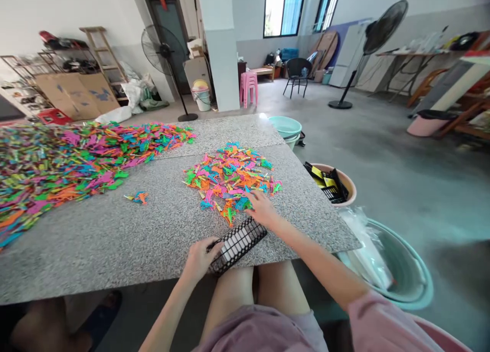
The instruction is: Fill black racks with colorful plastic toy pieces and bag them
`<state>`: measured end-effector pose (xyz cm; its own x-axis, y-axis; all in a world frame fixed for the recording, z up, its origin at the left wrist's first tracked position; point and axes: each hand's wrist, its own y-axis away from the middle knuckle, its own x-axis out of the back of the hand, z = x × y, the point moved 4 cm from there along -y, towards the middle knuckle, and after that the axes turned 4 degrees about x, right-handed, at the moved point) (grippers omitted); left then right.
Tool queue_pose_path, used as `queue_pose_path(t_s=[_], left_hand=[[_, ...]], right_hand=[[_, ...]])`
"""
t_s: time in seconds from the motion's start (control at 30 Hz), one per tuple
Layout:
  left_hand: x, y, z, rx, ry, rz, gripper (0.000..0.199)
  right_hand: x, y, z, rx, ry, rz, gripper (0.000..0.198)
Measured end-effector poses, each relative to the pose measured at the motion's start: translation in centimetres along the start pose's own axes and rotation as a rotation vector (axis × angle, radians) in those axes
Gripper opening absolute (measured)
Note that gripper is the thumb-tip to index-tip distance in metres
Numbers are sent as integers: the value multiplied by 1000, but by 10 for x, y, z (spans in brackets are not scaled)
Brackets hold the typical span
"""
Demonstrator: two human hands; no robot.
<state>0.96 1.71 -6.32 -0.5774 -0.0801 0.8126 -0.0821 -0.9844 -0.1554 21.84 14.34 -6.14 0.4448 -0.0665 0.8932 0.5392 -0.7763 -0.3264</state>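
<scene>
My left hand (201, 259) grips the near left end of a black plastic rack (240, 242) with round holes along its sides and a row of white pieces inside. The rack lies slanted at the table's front edge, above my lap. At the near right edge of a small pile of bright plastic pieces (229, 176), some resembling toy guns, my right hand (262, 209) has its fingers extended and apart. Its fingertips reach the pieces, and nothing shows as gripped in it. Orange, green, pink and blue pieces overlap in the pile.
A much larger heap of similar pieces (76, 163) covers the left of the speckled table (153, 239). A few loose pieces (137, 197) lie between. On the floor at right stand a tub of black racks (350, 186) and a teal basin (419, 275). Another person's foot (105, 316) shows below left.
</scene>
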Motion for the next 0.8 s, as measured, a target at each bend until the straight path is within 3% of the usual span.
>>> queue_pose_path(t_s=[0.07, 0.13, 0.23, 0.3, 0.4, 0.5, 0.57, 0.67, 0.73, 0.8], left_hand=[[-17, -1, 4, 41, -30, 74, 24], [-40, 5, 16, 54, -52, 115, 27], [-76, 19, 37, -17, -82, 87, 40], [-91, 23, 45, -77, -28, 33, 49], [-96, 7, 47, -59, 277, -46, 46], [-88, -22, 47, 46, 509, -23, 47], [-84, -37, 49, 119, 609, -15, 51], [-79, -45, 51, 211, 760, -64, 55], [-73, -45, 48, 265, 825, -86, 57], [-65, -42, 44, 307, 859, -112, 59]], right_hand=[[-20, -30, -13, 52, 121, -137, 60], [-28, -45, -17, 80, 183, -211, 53], [-22, -42, 1, 45, 87, -177, 39], [-10, -31, 24, -65, -111, -51, 30], [7, -6, 55, -277, -555, 154, 21], [7, 18, 53, -424, -942, 185, 30], [2, 31, 36, -437, -1054, 135, 37], [2, 43, 9, -343, -951, 95, 27], [12, 47, 0, -237, -689, 143, 23], [21, 48, -8, -49, -402, 136, 33]])
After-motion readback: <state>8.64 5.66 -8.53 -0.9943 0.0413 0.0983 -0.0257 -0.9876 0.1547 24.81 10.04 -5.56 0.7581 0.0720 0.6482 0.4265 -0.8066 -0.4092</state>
